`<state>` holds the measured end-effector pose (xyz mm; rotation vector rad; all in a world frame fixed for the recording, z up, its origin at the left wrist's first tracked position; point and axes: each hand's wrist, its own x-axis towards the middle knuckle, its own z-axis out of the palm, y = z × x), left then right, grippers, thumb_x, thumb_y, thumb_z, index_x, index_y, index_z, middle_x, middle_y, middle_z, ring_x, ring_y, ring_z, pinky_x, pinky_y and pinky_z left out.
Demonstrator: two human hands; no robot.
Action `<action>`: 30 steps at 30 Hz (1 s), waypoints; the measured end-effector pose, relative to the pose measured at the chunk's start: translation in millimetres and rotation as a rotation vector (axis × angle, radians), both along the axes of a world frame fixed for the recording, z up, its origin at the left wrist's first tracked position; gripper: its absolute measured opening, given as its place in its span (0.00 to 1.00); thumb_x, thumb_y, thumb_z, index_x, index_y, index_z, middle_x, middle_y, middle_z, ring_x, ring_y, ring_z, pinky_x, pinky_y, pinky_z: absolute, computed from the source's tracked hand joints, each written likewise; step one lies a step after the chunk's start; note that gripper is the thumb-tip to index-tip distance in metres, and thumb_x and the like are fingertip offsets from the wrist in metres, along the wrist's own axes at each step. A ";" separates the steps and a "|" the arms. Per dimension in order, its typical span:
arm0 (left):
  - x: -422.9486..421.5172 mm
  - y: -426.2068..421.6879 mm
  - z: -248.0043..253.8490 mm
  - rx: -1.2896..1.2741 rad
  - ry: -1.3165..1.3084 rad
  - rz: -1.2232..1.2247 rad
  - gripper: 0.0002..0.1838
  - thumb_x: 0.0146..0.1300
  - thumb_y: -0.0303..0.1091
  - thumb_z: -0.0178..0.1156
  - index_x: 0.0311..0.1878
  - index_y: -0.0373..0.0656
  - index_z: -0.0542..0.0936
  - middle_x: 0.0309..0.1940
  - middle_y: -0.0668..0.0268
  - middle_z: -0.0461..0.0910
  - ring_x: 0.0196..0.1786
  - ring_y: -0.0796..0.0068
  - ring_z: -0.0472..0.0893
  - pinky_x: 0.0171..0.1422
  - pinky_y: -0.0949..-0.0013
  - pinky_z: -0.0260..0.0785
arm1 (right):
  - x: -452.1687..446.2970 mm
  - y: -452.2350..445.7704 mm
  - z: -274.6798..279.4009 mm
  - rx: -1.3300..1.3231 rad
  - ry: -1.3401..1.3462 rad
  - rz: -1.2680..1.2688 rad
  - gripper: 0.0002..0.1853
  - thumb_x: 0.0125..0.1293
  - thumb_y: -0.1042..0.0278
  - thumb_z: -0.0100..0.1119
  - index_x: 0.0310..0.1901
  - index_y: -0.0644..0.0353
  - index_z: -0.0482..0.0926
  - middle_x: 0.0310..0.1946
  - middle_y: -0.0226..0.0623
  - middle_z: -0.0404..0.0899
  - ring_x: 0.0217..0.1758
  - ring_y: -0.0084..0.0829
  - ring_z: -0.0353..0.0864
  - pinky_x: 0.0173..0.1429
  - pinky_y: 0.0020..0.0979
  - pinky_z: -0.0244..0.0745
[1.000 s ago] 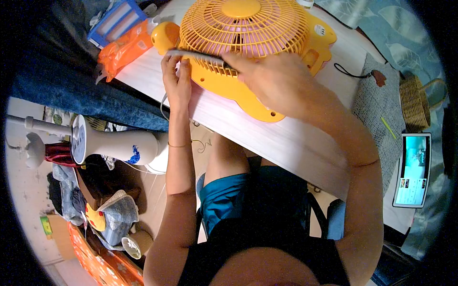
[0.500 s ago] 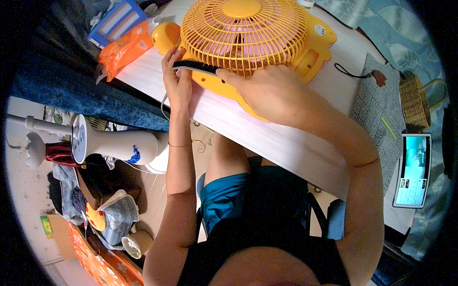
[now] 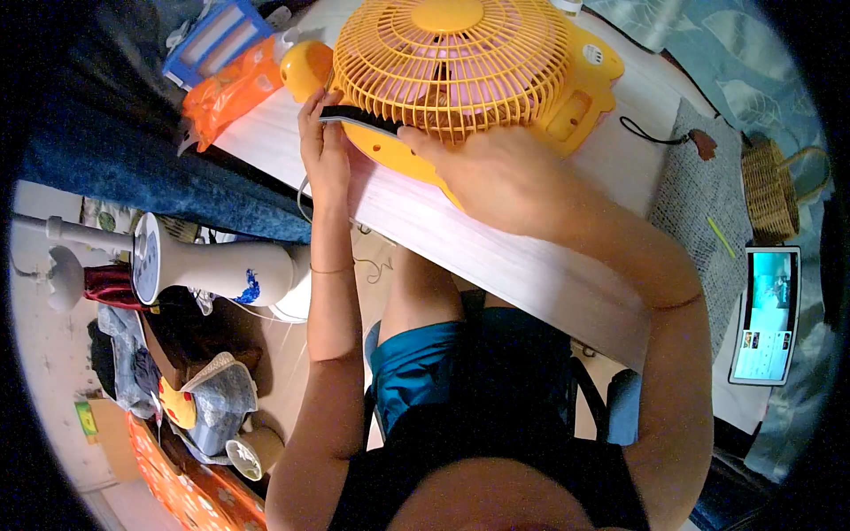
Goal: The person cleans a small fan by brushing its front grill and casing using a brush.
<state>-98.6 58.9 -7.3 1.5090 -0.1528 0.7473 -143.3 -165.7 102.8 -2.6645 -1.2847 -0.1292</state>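
A yellow fan point(image 3: 381, 152) with a round grille lies face up on the white table. My right hand point(image 3: 509, 181) is closed, slightly smeared by motion. It grips a narrow black brush-like tool point(image 3: 363, 118) with a grey edge, whose length lies along the near side of the grille. Beside the fan's left edge, my left hand point(image 3: 326, 146) is upright with its fingers closed at the rim. The tool's far end reaches across the left fingers. Part of the left grip is hidden behind the tool.
An orange bag point(image 3: 232, 96) and a blue-framed box point(image 3: 217, 42) lie left of the fan. To the right are a wicker basket point(image 3: 768, 195), a lit phone point(image 3: 766, 317), and a grey woven mat point(image 3: 699, 190). A white standing appliance point(image 3: 217, 270) is at lower left.
My right hand has shifted slightly, with the black tool lying a little higher and flatter against the grille. My left hand stays nearly in place.
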 end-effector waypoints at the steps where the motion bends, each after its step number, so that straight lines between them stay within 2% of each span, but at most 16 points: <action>1: 1.4 -0.2 -1.2 -0.063 -0.004 -0.034 0.15 0.61 0.22 0.42 0.49 0.33 0.74 0.58 0.57 0.62 0.60 0.66 0.65 0.63 0.69 0.56 | -1.4 2.2 -4.9 -0.011 -0.014 0.008 0.26 0.58 0.68 0.47 0.60 0.60 0.62 0.18 0.50 0.75 0.20 0.46 0.77 0.29 0.42 0.73; 4: -1.4 -0.4 1.9 0.092 -0.010 0.043 0.15 0.61 0.22 0.42 0.48 0.33 0.74 0.57 0.57 0.62 0.60 0.66 0.65 0.62 0.70 0.57 | -3.9 3.8 -0.7 0.022 0.001 -0.016 0.26 0.58 0.69 0.46 0.61 0.61 0.61 0.18 0.51 0.75 0.20 0.45 0.77 0.29 0.42 0.73; 10: -0.3 -2.1 1.1 -0.023 -0.024 -0.016 0.14 0.61 0.22 0.43 0.47 0.32 0.74 0.57 0.57 0.63 0.59 0.67 0.66 0.61 0.71 0.58 | -5.4 4.0 4.7 -0.045 0.047 -0.024 0.27 0.58 0.71 0.45 0.61 0.62 0.60 0.20 0.51 0.76 0.21 0.44 0.78 0.29 0.41 0.72; 16: -7.7 -2.7 9.6 0.300 -0.017 0.148 0.16 0.59 0.23 0.44 0.48 0.34 0.75 0.57 0.57 0.63 0.59 0.65 0.65 0.62 0.69 0.57 | -5.1 6.4 -10.7 -0.048 0.030 -0.006 0.27 0.57 0.71 0.46 0.60 0.63 0.60 0.19 0.49 0.76 0.22 0.44 0.78 0.28 0.42 0.72; 19: -5.4 -2.0 7.0 0.237 0.031 0.104 0.16 0.62 0.25 0.42 0.50 0.34 0.73 0.60 0.61 0.62 0.64 0.67 0.60 0.68 0.67 0.51 | -5.9 6.4 -5.2 -0.051 0.047 -0.018 0.27 0.56 0.71 0.46 0.60 0.63 0.60 0.19 0.49 0.77 0.22 0.44 0.78 0.29 0.42 0.71; 22: -2.9 1.2 2.8 0.186 -0.007 0.081 0.18 0.55 0.21 0.44 0.49 0.35 0.75 0.58 0.56 0.62 0.62 0.65 0.63 0.65 0.69 0.54 | -6.4 7.2 -11.4 -0.068 0.031 -0.017 0.28 0.56 0.71 0.47 0.60 0.64 0.60 0.19 0.49 0.77 0.23 0.44 0.79 0.29 0.42 0.71; 25: 2.6 3.4 -2.4 0.038 -0.010 0.009 0.19 0.54 0.20 0.44 0.49 0.35 0.75 0.58 0.57 0.62 0.62 0.64 0.62 0.66 0.68 0.53 | -7.0 6.4 -5.3 -0.058 0.019 -0.039 0.28 0.55 0.71 0.47 0.60 0.64 0.60 0.19 0.49 0.77 0.23 0.44 0.79 0.29 0.42 0.71; 28: 2.0 4.2 -0.9 0.105 0.006 0.057 0.19 0.53 0.20 0.44 0.48 0.35 0.76 0.58 0.57 0.62 0.62 0.64 0.62 0.66 0.68 0.52 | -4.8 7.0 -9.1 -0.063 0.059 -0.045 0.28 0.55 0.70 0.48 0.60 0.64 0.60 0.19 0.49 0.76 0.23 0.45 0.78 0.29 0.42 0.71; 30: 1.9 5.3 -3.0 0.049 0.002 0.008 0.19 0.53 0.20 0.44 0.48 0.35 0.76 0.58 0.57 0.62 0.62 0.64 0.62 0.66 0.68 0.52 | -3.7 7.2 -10.9 -0.072 0.065 -0.042 0.28 0.55 0.70 0.48 0.59 0.64 0.60 0.19 0.49 0.76 0.24 0.45 0.78 0.30 0.43 0.71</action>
